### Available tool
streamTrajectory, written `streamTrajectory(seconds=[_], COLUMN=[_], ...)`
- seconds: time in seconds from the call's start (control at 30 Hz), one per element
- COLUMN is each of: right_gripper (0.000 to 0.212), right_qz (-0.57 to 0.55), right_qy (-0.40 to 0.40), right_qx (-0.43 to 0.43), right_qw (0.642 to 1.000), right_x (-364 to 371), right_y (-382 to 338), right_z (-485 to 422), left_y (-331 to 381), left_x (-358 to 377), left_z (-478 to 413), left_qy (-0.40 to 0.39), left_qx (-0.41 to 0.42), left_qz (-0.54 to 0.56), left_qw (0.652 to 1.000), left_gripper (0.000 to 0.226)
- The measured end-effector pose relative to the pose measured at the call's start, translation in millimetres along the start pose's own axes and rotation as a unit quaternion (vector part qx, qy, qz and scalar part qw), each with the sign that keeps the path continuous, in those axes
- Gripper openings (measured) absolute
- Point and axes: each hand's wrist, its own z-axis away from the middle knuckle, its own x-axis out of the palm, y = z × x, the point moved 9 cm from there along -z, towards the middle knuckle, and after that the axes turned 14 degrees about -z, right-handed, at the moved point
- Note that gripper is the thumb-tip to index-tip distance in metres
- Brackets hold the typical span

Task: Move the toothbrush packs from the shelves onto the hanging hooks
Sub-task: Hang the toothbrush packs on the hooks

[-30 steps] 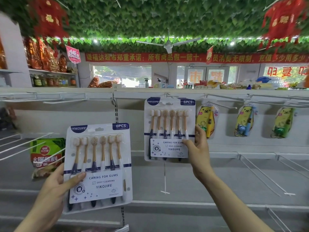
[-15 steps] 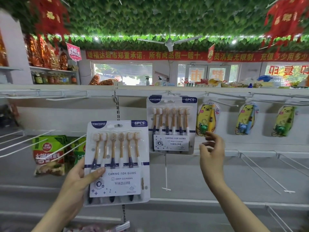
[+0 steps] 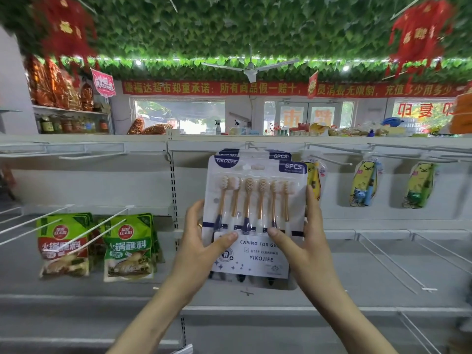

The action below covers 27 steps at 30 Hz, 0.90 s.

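Toothbrush pack (image 3: 255,215) sits upright between your hands — left hand (image 3: 201,241) and right hand (image 3: 304,241) each pinch a side edge, thumbs on the front. Long axis vertical; its hang slot (image 3: 251,166) lies just below the hook (image 3: 251,145), before the hung packs (image 3: 279,156). White card, six gold-handled brushes.

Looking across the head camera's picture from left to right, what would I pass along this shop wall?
Left green sauce pouch → right green sauce pouch → left hand → toothbrush pack, gripped by both hands → right hand → yellow-and-blue pack → yellow-and-green pack.
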Motion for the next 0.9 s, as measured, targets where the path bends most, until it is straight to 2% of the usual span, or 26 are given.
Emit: streamTrajectory(seconds=[0.07, 0.17, 0.47, 0.77, 0.9], right_gripper=[0.107, 0.109, 0.109, 0.107, 0.106], right_qz=[0.016, 0.03, 0.046, 0.042, 0.058], right_qy=[0.015, 0.025, 0.004, -0.014, -0.011], right_qx=[0.0, -0.001, -0.008, 0.018, 0.026], right_qw=[1.0, 0.999, 0.999, 0.999, 0.998], right_x=[-9, -16, -12, 1, 3], right_y=[1, -1, 2, 14, 22], right_z=[-5, -14, -26, -41, -50], left_y=[15, 30, 23, 9, 3], left_x=[9, 16, 8, 4, 6], left_z=[-2, -6, -12, -30, -46], left_qy=[-0.011, -0.017, 0.018, 0.025, 0.031], left_qx=[0.027, 0.047, 0.048, 0.038, 0.039], left_qz=[-0.053, -0.117, -0.149, -0.19, -0.244], left_qw=[0.998, 0.992, 0.988, 0.981, 0.969], left_gripper=[0.083, 0.085, 0.094, 0.092, 0.091])
